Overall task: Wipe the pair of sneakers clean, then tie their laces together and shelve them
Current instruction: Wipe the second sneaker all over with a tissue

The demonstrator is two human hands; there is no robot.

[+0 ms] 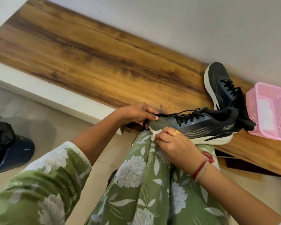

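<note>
Green floral lap (136, 184) at lower centre carries the held sneaker (201, 125), its heel over the wooden bench (88, 54) edge. The left hand (139, 113) grips the toe. The right hand (177, 143) pinches a white wipe (156, 133) against the toe's sole rim. At right the second sneaker (221, 85) lies just beside a pink basket (272, 111).

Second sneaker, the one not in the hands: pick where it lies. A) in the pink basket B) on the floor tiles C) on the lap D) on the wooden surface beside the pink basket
D: the second sneaker lies on the wooden surface, next to the pink basket, outside it.
</note>
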